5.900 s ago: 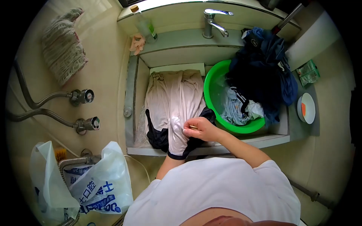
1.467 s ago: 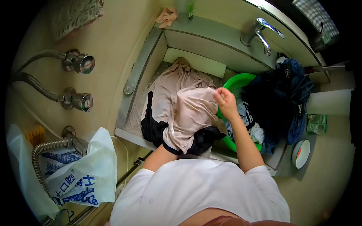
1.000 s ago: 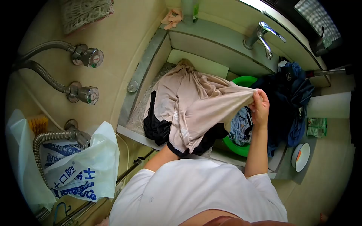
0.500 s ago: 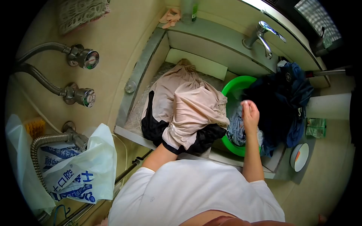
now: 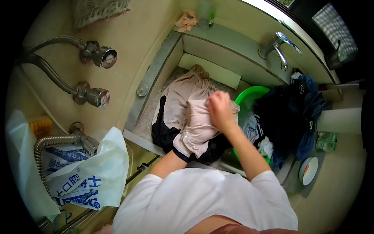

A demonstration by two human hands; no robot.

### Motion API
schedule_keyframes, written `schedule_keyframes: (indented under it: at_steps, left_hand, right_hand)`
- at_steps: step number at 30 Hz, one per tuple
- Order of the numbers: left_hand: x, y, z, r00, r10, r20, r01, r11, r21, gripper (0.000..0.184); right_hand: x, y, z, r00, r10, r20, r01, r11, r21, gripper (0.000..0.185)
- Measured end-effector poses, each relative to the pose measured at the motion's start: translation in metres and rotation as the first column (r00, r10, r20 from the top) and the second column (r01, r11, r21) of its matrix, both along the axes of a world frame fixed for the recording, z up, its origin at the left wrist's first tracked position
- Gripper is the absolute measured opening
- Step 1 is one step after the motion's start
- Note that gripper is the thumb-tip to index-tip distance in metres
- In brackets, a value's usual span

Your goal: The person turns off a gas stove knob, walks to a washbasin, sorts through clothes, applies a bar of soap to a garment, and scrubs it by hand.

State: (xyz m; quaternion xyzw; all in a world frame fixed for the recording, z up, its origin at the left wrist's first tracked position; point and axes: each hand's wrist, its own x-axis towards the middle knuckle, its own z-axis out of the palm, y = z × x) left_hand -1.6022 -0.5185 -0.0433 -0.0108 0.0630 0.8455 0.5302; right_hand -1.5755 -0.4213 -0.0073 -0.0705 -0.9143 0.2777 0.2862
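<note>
A beige garment with black parts (image 5: 194, 117) lies bunched in the sink. My left forearm (image 5: 167, 164) reaches into its near opening, and the cloth hides my left hand completely. Over the raised part of this garment is my right hand (image 5: 221, 111), its fingers curled together and slightly blurred. Whether anything is between those fingers cannot be seen. A green basin (image 5: 251, 92) stands just right of the garment, with grey-blue and white wet clothes (image 5: 255, 130) inside.
Dark blue clothes (image 5: 288, 113) are heaped over the basin's right side. A faucet (image 5: 278, 48) rises from the back ledge. A white bowl (image 5: 308, 171) sits at the right, near a green packet (image 5: 326, 141). Plastic bags (image 5: 93, 175) and wall valves (image 5: 95, 56) are at left.
My right hand has moved left from above the green basin onto the beige garment. My left arm stays inside the garment. The whole view has shifted slightly.
</note>
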Motion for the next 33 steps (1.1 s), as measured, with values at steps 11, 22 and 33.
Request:
schedule_keyframes:
  at_steps: [11,22,33]
  left_hand:
    - [-0.007,0.002,0.02,0.985,-0.095,0.143,0.109,0.99,-0.091,0.033]
    - [0.002,-0.014,0.004,0.888,-0.047,-0.457,-0.103,0.949,-0.299,0.033]
    - [-0.001,-0.029,0.012,0.8,-0.073,-0.595,-0.172,0.923,-0.345,0.034]
  right_hand:
    - [-0.005,0.04,-0.006,0.987,-0.116,0.107,0.122,0.991,-0.05,0.013]
    - [-0.001,0.041,-0.017,0.998,0.011,0.059,0.004,0.967,-0.253,0.017]
    - [0.066,0.051,-0.01,0.932,0.205,0.298,0.126,0.587,-0.8,0.022]
